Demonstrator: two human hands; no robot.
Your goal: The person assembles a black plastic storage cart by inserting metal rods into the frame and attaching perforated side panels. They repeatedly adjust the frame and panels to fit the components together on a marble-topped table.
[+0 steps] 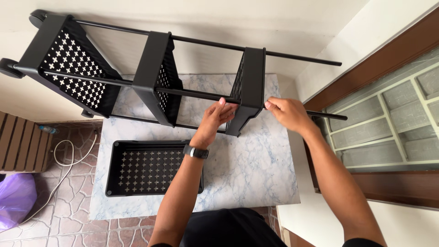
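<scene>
A black shelf cart (157,73) lies on its side across a marble-patterned table (256,169), with three perforated trays threaded on thin black rods and wheels at the far left. My left hand (215,120), with a dark watch on its wrist, presses against the inner side of the rightmost tray (251,87). On the tray's other side my right hand (288,113) pinches the front rod (327,114) right beside the tray. A loose black perforated tray (148,167) lies flat on the table near my left forearm.
A white wall and a brown-framed window (398,105) stand to the right. Slatted wood (20,142), a white cable (68,158) and a purple bag (16,196) are on the stone floor at left.
</scene>
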